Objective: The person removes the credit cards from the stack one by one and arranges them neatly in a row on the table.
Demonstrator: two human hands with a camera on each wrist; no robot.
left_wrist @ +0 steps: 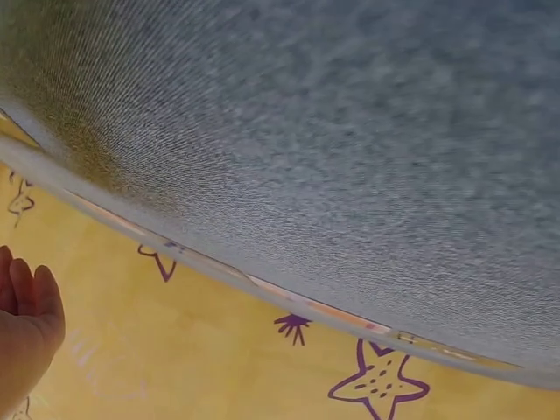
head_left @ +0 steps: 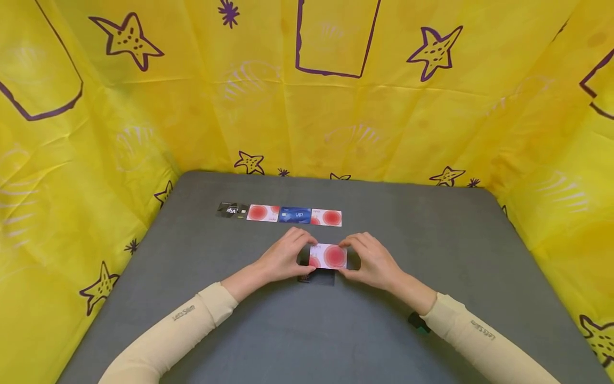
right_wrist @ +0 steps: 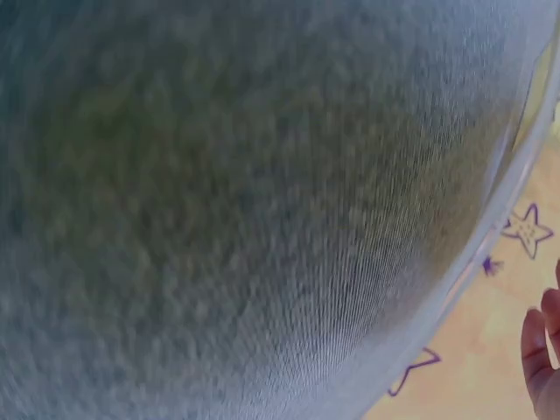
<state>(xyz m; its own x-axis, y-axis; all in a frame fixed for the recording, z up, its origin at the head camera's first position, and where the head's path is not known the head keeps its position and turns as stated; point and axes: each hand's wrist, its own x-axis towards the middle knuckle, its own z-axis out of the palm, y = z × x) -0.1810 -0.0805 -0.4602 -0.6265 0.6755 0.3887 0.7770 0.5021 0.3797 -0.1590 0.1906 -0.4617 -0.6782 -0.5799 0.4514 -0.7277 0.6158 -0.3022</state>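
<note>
In the head view, a white card with red circles (head_left: 331, 256) is held level between both hands. My left hand (head_left: 285, 257) pinches its left edge, thumb at the lower corner and fingers at the upper one. The opposite edge is gripped the same way by my right hand (head_left: 373, 262). Beneath it lies a black card (head_left: 322, 279), partly covered in this view. The wrist views catch just part of the left hand (left_wrist: 26, 328) and the right hand (right_wrist: 544, 350) at the frame edges; the held card is out of sight there.
Farther back on the grey table (head_left: 431, 240), a row holds a black VIP card (head_left: 231, 210), a red-circle card (head_left: 259, 213), a blue VIP card (head_left: 293, 215) and another red-circle card (head_left: 331, 217). Yellow cloth (head_left: 288, 117) with starfish drawings surrounds the table's back and sides.
</note>
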